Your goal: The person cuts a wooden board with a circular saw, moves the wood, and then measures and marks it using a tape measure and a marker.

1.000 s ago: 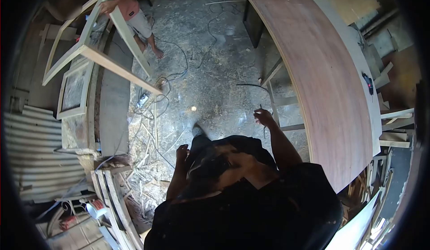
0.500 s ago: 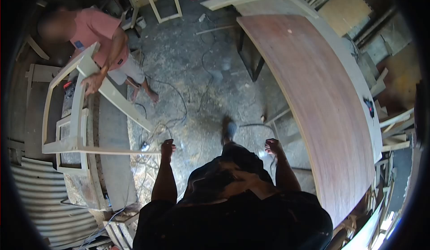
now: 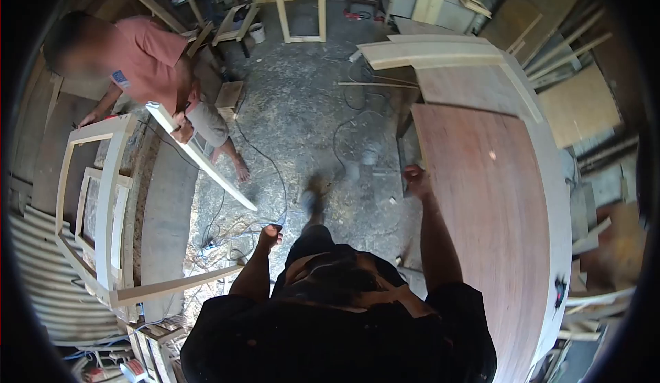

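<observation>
My left hand (image 3: pixel 271 236) hangs in front of my body above the floor, fingers curled in and nothing visible in them. Close to that forearm is the end of a pale wooden bar (image 3: pixel 179 284), part of a wooden frame (image 3: pixel 105 197) on the left. My right hand (image 3: pixel 416 181) is loosely closed beside the left edge of a large reddish-brown wood panel (image 3: pixel 481 197); I see no object in it. A co-worker (image 3: pixel 148 60) in a pink shirt grips a long pale board (image 3: pixel 206 160) with one hand and reaches toward the frame with the other.
Cables (image 3: pixel 213 239) and wood shavings lie on the concrete floor (image 3: pixel 295 101). A small wooden frame (image 3: pixel 302 15) stands at the back. Curved pale wood pieces (image 3: pixel 433 54) rest beyond the panel. Corrugated sheet (image 3: pixel 55 273) is at left, and a dark tool (image 3: pixel 560 291) lies at right.
My view has shifted and my foot has moved to the left. My right hand has swung forward to the panel's edge. The co-worker's board has come away from the frame.
</observation>
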Tool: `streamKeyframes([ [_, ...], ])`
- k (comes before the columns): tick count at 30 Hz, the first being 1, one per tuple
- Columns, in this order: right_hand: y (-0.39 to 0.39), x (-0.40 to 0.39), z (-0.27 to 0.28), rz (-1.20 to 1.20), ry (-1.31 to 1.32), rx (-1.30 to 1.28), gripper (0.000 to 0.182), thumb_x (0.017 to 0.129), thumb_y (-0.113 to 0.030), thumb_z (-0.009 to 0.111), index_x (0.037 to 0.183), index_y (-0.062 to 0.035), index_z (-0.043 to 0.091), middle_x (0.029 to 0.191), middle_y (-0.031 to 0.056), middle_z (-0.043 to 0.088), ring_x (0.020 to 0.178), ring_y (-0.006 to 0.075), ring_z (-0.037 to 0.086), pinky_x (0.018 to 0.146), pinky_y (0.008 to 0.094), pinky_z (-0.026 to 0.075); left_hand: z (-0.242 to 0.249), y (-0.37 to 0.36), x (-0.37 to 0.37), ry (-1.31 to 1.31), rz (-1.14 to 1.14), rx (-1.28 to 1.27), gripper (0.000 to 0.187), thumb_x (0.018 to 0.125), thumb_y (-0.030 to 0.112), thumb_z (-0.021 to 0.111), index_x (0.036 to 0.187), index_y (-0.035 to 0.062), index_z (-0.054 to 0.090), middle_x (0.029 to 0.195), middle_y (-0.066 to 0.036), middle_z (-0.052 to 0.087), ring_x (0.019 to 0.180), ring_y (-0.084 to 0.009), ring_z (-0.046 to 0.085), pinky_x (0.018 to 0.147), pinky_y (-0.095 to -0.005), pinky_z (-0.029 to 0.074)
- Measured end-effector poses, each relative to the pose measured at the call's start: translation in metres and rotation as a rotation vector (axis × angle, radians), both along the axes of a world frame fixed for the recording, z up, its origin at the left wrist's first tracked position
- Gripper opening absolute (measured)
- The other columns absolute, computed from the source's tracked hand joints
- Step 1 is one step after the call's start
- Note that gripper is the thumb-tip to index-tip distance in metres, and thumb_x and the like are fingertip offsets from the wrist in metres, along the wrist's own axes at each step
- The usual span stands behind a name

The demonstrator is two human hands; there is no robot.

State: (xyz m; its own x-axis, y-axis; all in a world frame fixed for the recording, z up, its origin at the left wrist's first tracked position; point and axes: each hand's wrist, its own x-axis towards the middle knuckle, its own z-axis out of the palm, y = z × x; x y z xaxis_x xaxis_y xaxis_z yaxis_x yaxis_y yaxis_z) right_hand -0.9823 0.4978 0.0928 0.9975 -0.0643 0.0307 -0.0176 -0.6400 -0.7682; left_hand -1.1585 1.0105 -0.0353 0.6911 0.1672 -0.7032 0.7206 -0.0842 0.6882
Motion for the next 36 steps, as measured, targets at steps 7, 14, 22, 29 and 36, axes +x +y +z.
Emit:
streamKeyframes([
  [7,-0.048,0.228,-0.019,-0.057,0.062,-0.469,0.046,0.074,-0.023,0.071,0.117,-0.0115,0.057,0.123,0.0142,0.055,0.114,0.0317,0.052,0.09,0.0438,0.046,-0.037,0.02,0.187,0.047,0.012,-0.037,0.023,0.087,0.025,0.06,0.103,0.0085,0.061,0.074,-0.008,0.064,0.057,-0.0168,0.058,0.051,-0.0311,0.048],
  [14,-0.059,0.322,-0.015,0.165,0.571,-1.076,0.053,0.072,-0.045,0.066,0.115,-0.0153,0.062,0.128,0.0105,0.052,0.126,0.0341,0.041,0.1,0.0587,0.035,-0.005,0.007,0.459,-0.305,-0.421,0.073,0.022,0.087,0.025,0.058,0.093,0.0058,0.065,0.072,-0.009,0.065,0.06,-0.0147,0.063,0.059,-0.029,0.051],
  [22,-0.084,0.325,-0.068,0.168,0.703,-0.991,0.028,0.071,-0.044,0.067,0.084,-0.0192,0.069,0.093,0.0038,0.067,0.096,0.0231,0.061,0.084,0.0456,0.044,0.018,-0.027,0.758,-0.343,-0.3,-0.079,0.023,0.089,0.022,0.058,0.101,0.003,0.062,0.077,-0.008,0.063,0.066,-0.0138,0.06,0.06,-0.0285,0.05],
  [29,-0.102,0.458,0.02,-0.538,-0.092,-0.472,0.033,0.074,-0.019,0.076,0.055,-0.0039,0.055,0.048,0.0123,0.05,0.04,0.0249,0.049,0.043,0.0377,0.039,-0.055,0.032,0.867,0.081,-0.269,0.011,0.022,0.088,0.024,0.06,0.102,0.0068,0.06,0.074,-0.01,0.064,0.06,-0.0191,0.061,0.049,-0.0327,0.049],
  [36,-0.057,0.764,0.098,-0.561,-0.31,0.034,0.038,0.092,-0.028,0.061,0.066,-0.0011,0.054,0.059,0.0028,0.053,0.056,0.0077,0.049,0.053,0.0234,0.039,-0.071,0.065,1.025,0.087,-0.184,-0.017,0.024,0.088,0.027,0.056,0.105,0.0096,0.06,0.073,-0.007,0.062,0.054,-0.0158,0.057,0.046,-0.0299,0.043],
])
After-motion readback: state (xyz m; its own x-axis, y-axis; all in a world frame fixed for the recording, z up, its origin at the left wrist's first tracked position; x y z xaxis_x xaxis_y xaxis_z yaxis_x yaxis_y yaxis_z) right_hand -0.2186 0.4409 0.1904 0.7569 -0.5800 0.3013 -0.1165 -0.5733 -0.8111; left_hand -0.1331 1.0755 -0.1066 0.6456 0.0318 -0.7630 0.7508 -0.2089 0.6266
